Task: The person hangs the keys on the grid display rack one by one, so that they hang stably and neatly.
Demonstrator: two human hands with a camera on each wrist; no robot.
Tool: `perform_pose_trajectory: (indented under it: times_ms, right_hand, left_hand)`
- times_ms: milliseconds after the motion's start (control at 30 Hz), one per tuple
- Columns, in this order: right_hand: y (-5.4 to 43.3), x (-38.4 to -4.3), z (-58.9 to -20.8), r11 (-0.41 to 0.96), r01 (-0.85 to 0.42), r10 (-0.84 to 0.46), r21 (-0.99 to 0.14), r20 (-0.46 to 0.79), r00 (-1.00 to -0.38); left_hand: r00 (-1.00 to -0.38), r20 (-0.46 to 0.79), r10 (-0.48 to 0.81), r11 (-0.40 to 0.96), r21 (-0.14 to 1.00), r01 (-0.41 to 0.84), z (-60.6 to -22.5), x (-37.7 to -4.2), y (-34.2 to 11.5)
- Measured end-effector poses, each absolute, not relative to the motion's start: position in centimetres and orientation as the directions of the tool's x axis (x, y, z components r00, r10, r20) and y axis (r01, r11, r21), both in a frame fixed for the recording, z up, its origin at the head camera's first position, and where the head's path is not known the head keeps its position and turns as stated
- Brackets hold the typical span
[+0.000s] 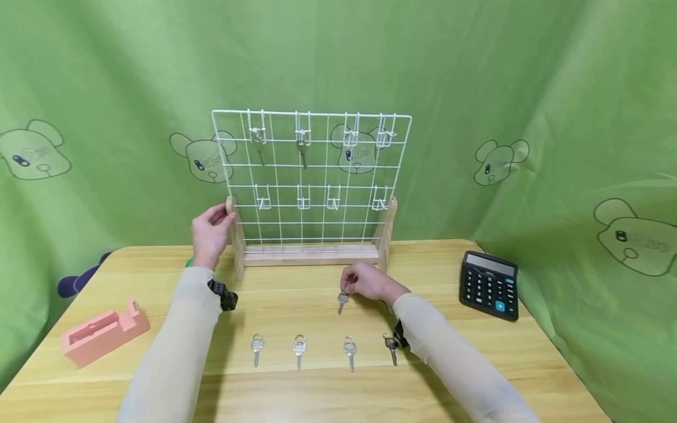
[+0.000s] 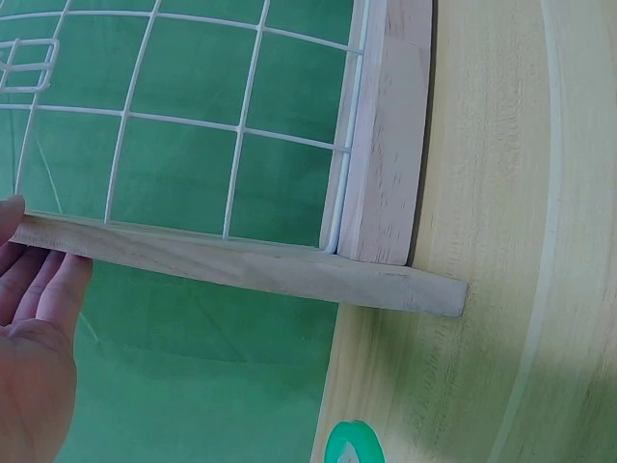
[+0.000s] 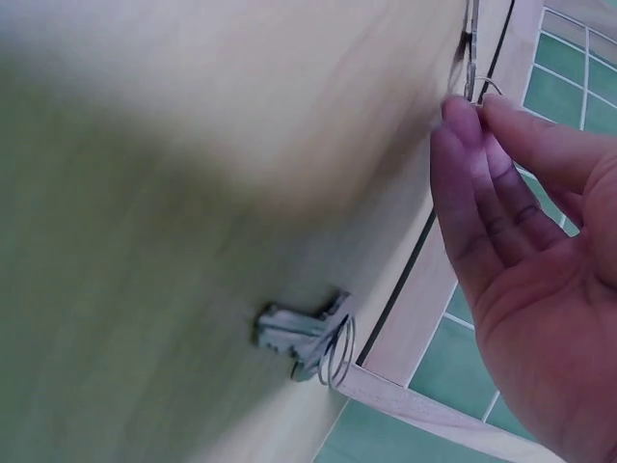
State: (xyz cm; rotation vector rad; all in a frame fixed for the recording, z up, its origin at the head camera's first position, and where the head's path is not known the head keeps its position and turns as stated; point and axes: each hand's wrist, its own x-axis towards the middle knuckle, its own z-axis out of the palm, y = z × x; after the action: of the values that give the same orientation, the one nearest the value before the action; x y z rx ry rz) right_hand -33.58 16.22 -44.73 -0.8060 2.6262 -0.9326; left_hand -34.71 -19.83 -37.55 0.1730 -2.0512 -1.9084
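Observation:
My right hand (image 1: 372, 282) pinches the ring of a silver key (image 1: 342, 299) between thumb and fingertips, and the key hangs just over the table. In the right wrist view another key (image 3: 304, 333) with a ring lies below that hand. My left hand (image 1: 211, 232) grips the left wooden post (image 2: 241, 265) of a rack, thumb on one side and fingers on the other. White wire grid (image 1: 317, 176) fills the rack, with two rows of hooks. Two keys, one on the left (image 1: 258, 144) and one beside it (image 1: 302, 150), hang from upper hooks.
Several ringed keys (image 1: 299, 351) lie in a row on the wooden table (image 1: 296, 399), nearer me than the rack. A black calculator (image 1: 489, 285) is at the right, a pink tape dispenser (image 1: 106, 333) at the left. Green cloth (image 1: 449, 70) hangs behind.

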Motion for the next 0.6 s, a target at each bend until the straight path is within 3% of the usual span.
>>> perform_pose_trajectory:
  times_ms: [267, 600]
  right_hand:
    - [16.5, -32.7, -44.0, 0.534, -0.309, -0.557, -0.787, -0.052, -0.829]
    - [16.7, -32.1, -43.0, 0.46, -0.278, -0.535, -0.843, -0.013, -0.845]
  left_hand:
    - [-0.939, 0.151, -0.308, 0.086, 0.988, 0.131, -37.6, -34.8, -20.0]
    - [-0.936, 0.159, -0.314, 0.086, 0.987, 0.139, -37.7, -34.9, -19.9]
